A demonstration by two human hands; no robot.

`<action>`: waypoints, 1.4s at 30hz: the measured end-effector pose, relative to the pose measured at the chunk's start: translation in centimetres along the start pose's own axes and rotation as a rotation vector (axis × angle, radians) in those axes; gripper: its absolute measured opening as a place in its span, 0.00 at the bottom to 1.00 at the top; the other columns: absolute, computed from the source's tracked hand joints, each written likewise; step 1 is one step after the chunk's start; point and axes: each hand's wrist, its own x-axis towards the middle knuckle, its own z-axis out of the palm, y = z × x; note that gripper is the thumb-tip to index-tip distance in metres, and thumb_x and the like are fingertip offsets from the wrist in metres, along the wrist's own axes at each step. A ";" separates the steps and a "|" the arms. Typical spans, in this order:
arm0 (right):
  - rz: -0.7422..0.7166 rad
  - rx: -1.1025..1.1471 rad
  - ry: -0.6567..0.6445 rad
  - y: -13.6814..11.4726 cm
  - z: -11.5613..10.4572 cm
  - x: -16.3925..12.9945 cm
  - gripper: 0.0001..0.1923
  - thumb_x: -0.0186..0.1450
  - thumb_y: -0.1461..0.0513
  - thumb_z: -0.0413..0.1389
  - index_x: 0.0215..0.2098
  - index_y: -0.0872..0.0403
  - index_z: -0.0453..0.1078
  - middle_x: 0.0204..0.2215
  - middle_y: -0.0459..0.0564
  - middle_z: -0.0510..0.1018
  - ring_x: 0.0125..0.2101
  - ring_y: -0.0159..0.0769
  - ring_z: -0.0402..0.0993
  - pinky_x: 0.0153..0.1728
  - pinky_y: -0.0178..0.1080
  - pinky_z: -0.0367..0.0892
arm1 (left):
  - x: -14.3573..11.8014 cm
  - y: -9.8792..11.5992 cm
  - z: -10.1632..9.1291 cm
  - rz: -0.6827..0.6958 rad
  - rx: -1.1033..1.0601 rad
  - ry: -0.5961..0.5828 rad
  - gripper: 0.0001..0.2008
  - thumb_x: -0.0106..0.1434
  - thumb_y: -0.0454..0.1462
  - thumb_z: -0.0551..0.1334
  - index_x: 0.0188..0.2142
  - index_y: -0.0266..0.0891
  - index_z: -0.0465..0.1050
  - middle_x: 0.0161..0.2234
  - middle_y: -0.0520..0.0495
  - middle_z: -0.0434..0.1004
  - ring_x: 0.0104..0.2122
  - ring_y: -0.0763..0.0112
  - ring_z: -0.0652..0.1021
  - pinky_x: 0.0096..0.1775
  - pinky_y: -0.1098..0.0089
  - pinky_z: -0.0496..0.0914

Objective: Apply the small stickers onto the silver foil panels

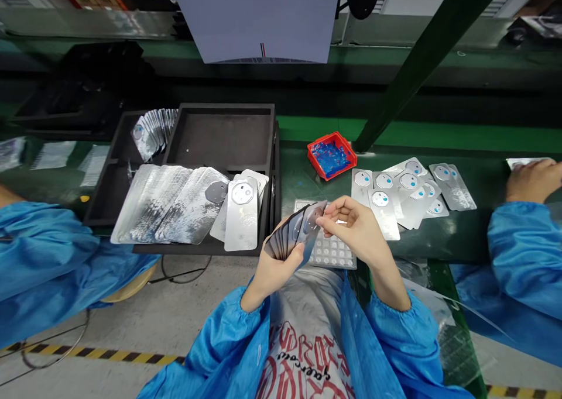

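My left hand [277, 271] is wrapped round a fanned stack of shiny phone back covers [293, 235] held over my lap. At the top corner of the front cover, by its round camera area, my right hand [349, 223] is closed, thumb and forefinger pinched. Whatever lies between those fingertips is too small to make out. Partly hidden behind my hands is a clear tray with rows of small round pieces [331, 251]. Right of it, several covers [384, 213] with blue dots on their camera areas lie in a loose pile.
A black foam tray [222, 107] stands left, with rows of silver covers [167, 206] on and beside it. Behind my hands sits a red bin [332, 155] of small blue bits. A green post [404, 77] rises at back right. Co-workers' blue sleeves [522, 241] flank me.
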 end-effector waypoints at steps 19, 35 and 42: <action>-0.238 0.026 -0.117 0.1 9.8 8.0 0.28 0.66 0.51 0.68 0.60 0.48 0.68 0.29 0.40 0.76 0.29 0.36 0.79 0.29 0.38 0.79 | -3.0 8.2 -9.4 0.348 -0.369 0.904 0.16 0.58 0.42 0.66 0.43 0.45 0.88 0.48 0.55 0.91 0.50 0.52 0.86 0.48 0.60 0.85; -0.926 -0.703 0.067 -0.2 2.0 -0.9 0.10 0.74 0.69 0.63 0.49 0.50 0.81 0.40 0.51 0.85 0.40 0.37 0.85 0.40 0.38 0.83 | 0.0 1.2 -1.2 -0.133 -0.120 0.079 0.25 0.47 0.50 0.81 0.41 0.38 0.87 0.40 0.41 0.90 0.43 0.51 0.88 0.48 0.59 0.82; -0.937 -0.824 0.056 -0.5 0.2 -1.9 0.07 0.76 0.70 0.61 0.47 0.52 0.76 0.39 0.51 0.85 0.40 0.36 0.85 0.43 0.38 0.83 | -0.3 2.0 -0.3 -0.028 0.137 0.011 0.13 0.52 0.45 0.75 0.34 0.41 0.84 0.33 0.46 0.87 0.38 0.56 0.86 0.44 0.62 0.81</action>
